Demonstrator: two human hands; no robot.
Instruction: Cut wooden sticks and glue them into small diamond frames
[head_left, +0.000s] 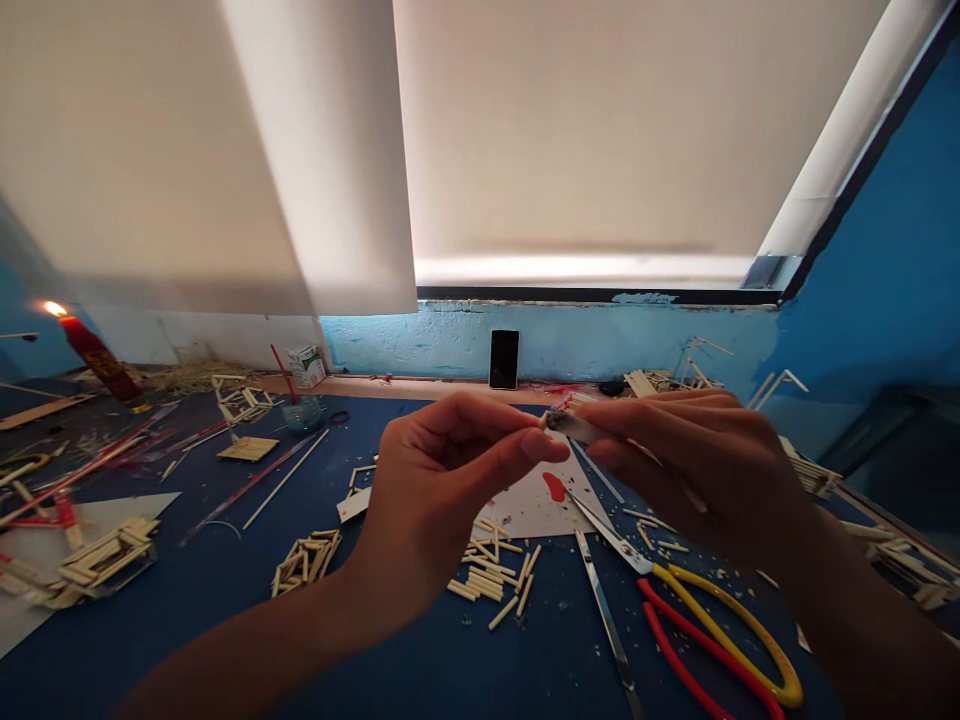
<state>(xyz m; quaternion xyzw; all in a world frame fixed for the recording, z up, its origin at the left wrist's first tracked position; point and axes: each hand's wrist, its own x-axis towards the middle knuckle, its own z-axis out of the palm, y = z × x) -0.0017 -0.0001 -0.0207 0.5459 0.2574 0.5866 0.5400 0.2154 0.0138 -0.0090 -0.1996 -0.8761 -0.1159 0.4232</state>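
Close to me, on the blue table (225, 620), lie my scissors (675, 590) with red and yellow handles, and their blades are apart. Just beside them is a pile of short sticks (487, 580), and another small pile (304, 560) sits a bit to the left. Above these I hold up both hands. My left hand (435, 490) has its thumb and first finger pinched together on the tip of a small stick (545, 421). My right hand (697, 460) is closed around a thin gray tool (574, 427), and the end of the tool touches the stick, right between my two hands. Under my hands is a white paper (532, 505) with a red blob (555, 487) on it. On the left there is a little frame of sticks (105, 560) on another paper, and some long red sticks (82, 470). Farther back a red candle (101, 362) burns, tilted to one side. A small white box (309, 366) stands near the wall. A black phone (504, 359) leans upright against the blue wall (600, 340), under the window blind (585, 130).
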